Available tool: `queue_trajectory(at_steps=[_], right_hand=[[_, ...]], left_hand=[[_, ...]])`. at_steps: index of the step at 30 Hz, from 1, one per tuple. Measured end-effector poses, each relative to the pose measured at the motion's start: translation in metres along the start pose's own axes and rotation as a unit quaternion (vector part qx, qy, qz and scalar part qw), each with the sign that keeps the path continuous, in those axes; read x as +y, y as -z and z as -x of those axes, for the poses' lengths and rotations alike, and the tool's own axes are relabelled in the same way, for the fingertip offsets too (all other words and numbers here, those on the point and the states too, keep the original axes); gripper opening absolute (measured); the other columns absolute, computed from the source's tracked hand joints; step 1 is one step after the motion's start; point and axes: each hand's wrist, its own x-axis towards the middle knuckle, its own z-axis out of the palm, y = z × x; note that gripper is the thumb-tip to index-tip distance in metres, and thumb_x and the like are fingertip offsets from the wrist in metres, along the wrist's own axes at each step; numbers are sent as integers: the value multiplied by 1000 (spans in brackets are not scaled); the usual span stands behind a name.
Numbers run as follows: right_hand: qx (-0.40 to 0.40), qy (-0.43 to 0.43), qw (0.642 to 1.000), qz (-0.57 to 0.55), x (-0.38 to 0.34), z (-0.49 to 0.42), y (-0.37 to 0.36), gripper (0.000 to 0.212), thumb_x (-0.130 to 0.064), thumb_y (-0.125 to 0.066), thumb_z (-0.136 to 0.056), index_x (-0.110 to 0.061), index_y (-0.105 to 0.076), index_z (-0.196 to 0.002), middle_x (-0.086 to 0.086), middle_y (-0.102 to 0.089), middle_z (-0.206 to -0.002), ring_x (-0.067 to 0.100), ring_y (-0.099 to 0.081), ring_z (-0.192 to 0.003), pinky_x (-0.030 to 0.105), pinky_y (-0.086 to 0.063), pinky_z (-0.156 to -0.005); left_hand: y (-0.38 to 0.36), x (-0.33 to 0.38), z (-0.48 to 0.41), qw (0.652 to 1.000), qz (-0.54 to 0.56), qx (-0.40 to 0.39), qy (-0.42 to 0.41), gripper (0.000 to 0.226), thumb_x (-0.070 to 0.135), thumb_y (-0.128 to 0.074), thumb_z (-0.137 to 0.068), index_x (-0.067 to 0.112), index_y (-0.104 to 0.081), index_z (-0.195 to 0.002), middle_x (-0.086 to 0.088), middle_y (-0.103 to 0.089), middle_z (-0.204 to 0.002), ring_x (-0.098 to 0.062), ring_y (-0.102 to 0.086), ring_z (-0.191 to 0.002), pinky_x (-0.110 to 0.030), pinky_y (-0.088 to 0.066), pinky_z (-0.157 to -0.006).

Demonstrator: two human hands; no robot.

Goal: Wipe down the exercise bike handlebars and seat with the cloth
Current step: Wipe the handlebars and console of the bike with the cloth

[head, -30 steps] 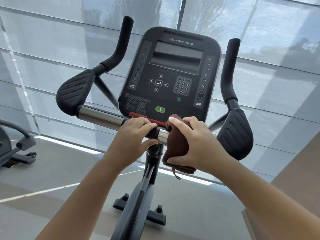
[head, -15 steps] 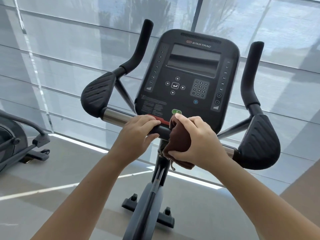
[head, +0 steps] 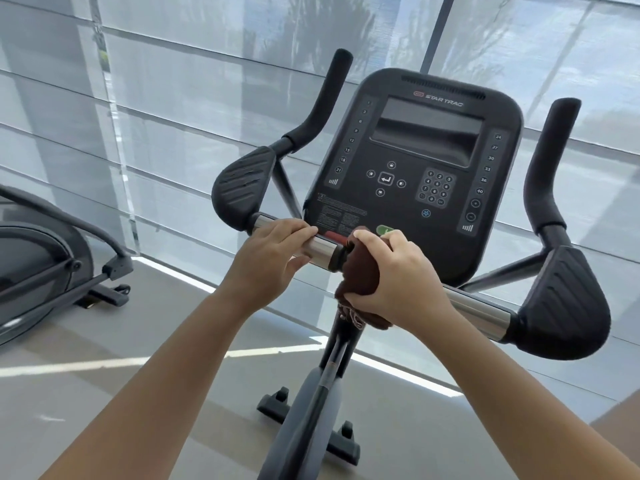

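Two holds on the bar (head: 478,308): my right hand (head: 398,278) clamps cloth (head: 360,275) round its middle, left hand (head: 273,251) grips just beside; unwiped length runs rightward.

Forearms extended, left grip (head: 272,254) curled, right grip (head: 401,282) clenched

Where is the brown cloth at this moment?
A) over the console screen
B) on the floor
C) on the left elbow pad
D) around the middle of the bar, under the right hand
D: the right hand grips the cloth around the bar, just below the console.
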Motion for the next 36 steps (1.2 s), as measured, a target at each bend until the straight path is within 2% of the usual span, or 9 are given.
queue_trajectory(at_steps=[7,11,15,18,21,25,28,33,36], right_hand=[[0,19,994,-112,-5,-11,-5,83,-46,-78,-58,-32,-39,-130,0,-47,-105,19,-48,-91,27,-40,-79],[34,12,985,-168,-4,-13,-2,84,-48,-78,-57,-35,-37,-129,-5,-45,-104,14,-46,-92,24,-37,-79],[-21,39,992,-119,-32,-37,-15,88,-51,-75,-61,-33,-31,-134,4,-44,-118,24,-45,-103,31,-41,-84],[-60,52,984,-160,-60,-66,-28,87,-49,-74,-63,-31,-31,-136,7,-44,-120,26,-45,-107,35,-42,-92],[-66,44,985,-155,-73,-83,-34,81,-51,-72,-63,-33,-34,-132,6,-46,-110,26,-49,-99,33,-45,-85],[-32,53,997,-49,-50,-60,-28,78,-54,-69,-60,-36,-35,-128,4,-46,-105,24,-48,-92,28,-41,-73],[-33,44,998,-31,-42,-55,-22,76,-57,-68,-58,-36,-38,-126,1,-45,-101,23,-47,-88,27,-38,-72],[-53,44,993,-91,-82,-88,-35,73,-55,-69,-62,-32,-41,-125,3,-47,-103,23,-50,-91,28,-42,-76],[-38,51,997,-54,-74,-80,-35,76,-56,-69,-61,-32,-39,-126,3,-45,-101,22,-50,-88,28,-42,-72]], left_hand=[[2,-1,2,1000,6,1,11,35,9,-60,-85,6,-57,-119,-10,-61,-120,-27,-54,-112,-35,-39,-95],[9,-10,4,999,-49,7,6,36,9,-67,-80,3,-60,-115,-12,-64,-116,-31,-55,-113,-44,-39,-96],[16,-28,10,994,-102,9,38,42,11,-69,-78,3,-58,-118,-13,-59,-124,-34,-46,-123,-55,-32,-99],[21,-46,16,995,-90,10,47,49,3,-70,-75,3,-55,-122,-12,-56,-128,-37,-46,-122,-58,-35,-95],[22,-58,17,998,-62,14,27,49,-4,-65,-77,5,-53,-124,-9,-55,-130,-34,-46,-122,-52,-37,-95],[21,-65,16,999,2,37,32,42,-1,-58,-84,9,-53,-125,-4,-55,-129,-26,-42,-126,-44,-36,-98],[19,-70,17,998,34,42,37,40,1,-55,-86,10,-54,-124,-3,-56,-129,-23,-41,-127,-44,-38,-101],[12,-73,19,997,43,59,32,36,3,-48,-87,7,-55,-122,-5,-58,-126,-24,-42,-126,-44,-39,-100],[10,-76,19,997,33,69,27,34,7,-46,-89,9,-55,-122,-4,-59,-125,-23,-43,-125,-44,-40,-99]])
